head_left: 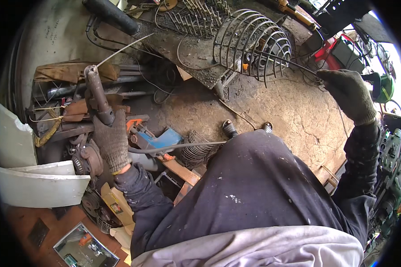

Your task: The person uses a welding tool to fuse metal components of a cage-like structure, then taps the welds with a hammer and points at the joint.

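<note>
Holds both sleeved arms (360, 155) spread wide and forward, with the gloved left hand (111, 140) closed and the gloved right hand (349, 94) angled inward, fingers (329, 77) drawn together.

white glare right, bent edges

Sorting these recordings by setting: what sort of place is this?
Probably a welding workshop: there is an apparent electrode holder in the left hand, a cage of curved metal bars and a grimy bench.
</note>
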The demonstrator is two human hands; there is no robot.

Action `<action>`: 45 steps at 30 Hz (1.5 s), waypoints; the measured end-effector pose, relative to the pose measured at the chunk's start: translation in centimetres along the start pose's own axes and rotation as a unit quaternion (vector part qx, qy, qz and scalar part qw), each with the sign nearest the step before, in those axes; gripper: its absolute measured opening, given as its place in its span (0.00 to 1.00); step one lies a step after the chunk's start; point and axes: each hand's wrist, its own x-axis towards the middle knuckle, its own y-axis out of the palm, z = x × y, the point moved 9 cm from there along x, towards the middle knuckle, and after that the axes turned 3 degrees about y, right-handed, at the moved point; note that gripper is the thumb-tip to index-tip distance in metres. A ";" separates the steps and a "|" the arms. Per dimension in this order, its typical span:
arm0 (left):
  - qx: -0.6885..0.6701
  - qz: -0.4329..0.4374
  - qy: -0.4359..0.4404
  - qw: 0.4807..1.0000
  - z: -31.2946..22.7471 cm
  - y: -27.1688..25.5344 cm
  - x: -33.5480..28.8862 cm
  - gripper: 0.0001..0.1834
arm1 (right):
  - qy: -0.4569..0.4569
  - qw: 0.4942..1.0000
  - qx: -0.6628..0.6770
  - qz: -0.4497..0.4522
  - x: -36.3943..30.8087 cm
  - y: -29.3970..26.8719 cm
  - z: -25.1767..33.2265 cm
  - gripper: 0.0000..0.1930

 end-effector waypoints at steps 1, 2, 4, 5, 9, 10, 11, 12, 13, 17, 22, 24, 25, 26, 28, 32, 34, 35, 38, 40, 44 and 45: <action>0.093 0.002 -0.019 0.996 0.1 0.0 0.5 0.24 | 0.008 1.000 0.012 -0.001 0.0 0.1 -0.2 0.15; 0.094 0.003 -0.018 0.995 -0.1 -0.1 0.9 0.24 | 0.009 1.000 0.014 -0.002 0.0 0.2 -0.3 0.15; 0.015 0.037 -0.022 0.999 -0.3 0.5 1.5 0.32 | -0.013 1.000 0.019 -0.011 -0.1 0.1 0.0 0.14; 0.015 0.037 -0.022 0.999 -0.4 0.6 1.8 0.32 | -0.013 1.000 0.019 -0.011 -0.1 0.1 -0.1 0.14; 0.214 -0.015 0.040 0.976 -1.4 -0.3 3.5 0.30 | -0.009 1.000 0.024 0.000 -0.1 0.3 -0.2 0.14; 0.225 -0.008 0.040 0.973 -1.4 -0.2 3.9 0.29 | -0.014 1.000 0.021 0.000 -0.1 0.3 0.0 0.14; 0.225 -0.007 0.041 0.974 -1.5 0.0 4.2 0.29 | -0.013 1.000 0.020 0.000 -0.1 0.3 -0.1 0.14; 0.237 0.000 0.032 0.971 -1.5 0.1 4.5 0.29 | -0.008 1.000 0.028 0.003 -0.1 0.3 -0.2 0.14; 0.248 0.006 0.023 0.968 -1.5 0.3 4.8 0.30 | -0.004 0.999 0.035 0.007 -0.1 0.4 -0.2 0.14; 0.267 0.012 0.046 0.963 -1.5 0.4 5.4 0.31 | -0.005 1.000 0.030 0.004 0.0 0.3 0.1 0.14; 0.270 0.031 0.062 0.961 -2.5 -0.3 6.7 0.33 | -0.016 1.000 0.005 0.001 -0.2 0.3 0.1 0.14; 0.279 0.031 0.053 0.958 -3.6 -0.8 6.7 0.33 | -0.013 1.000 0.016 0.000 -0.2 0.4 -0.1 0.14; 0.289 0.031 0.043 0.956 -3.9 -0.8 6.8 0.33 | -0.012 1.000 0.027 0.000 -0.2 0.5 -0.2 0.14; 0.290 0.031 0.042 0.956 -3.8 -1.0 7.0 0.33 | -0.013 1.000 0.027 0.000 -0.2 0.4 -0.1 0.14; 0.278 0.078 0.007 0.957 -2.8 -0.4 7.8 0.32 | 0.003 1.000 0.014 0.002 -0.1 0.4 -0.4 0.14; 0.343 0.032 0.069 0.936 -5.4 -1.0 6.9 0.31 | -0.015 1.000 0.026 -0.004 -0.1 0.5 -0.1 0.15; 0.295 0.038 0.056 0.953 -5.3 -1.0 7.1 0.30 | -0.016 1.000 0.021 -0.006 -0.2 0.5 -0.1 0.15; 0.295 0.039 0.055 0.953 -5.0 -1.1 7.4 0.30 | -0.017 1.000 0.021 -0.004 -0.2 0.5 0.0 0.15; 0.279 0.062 0.031 0.958 -4.2 -1.0 7.9 0.30 | -0.015 1.000 0.008 0.000 -0.1 0.4 -0.1 0.14; 0.307 0.053 0.059 0.948 -5.0 -1.4 7.7 0.29 | -0.032 0.999 0.007 -0.009 -0.1 0.4 0.1 0.15; 0.294 0.052 0.077 0.951 -6.1 -1.2 7.4 0.29 | -0.030 1.000 0.001 -0.010 -0.2 0.4 0.1 0.15; 0.283 0.051 0.058 0.956 -5.4 -1.5 7.8 0.30 | -0.034 0.999 0.012 -0.011 -0.2 0.4 0.2 0.14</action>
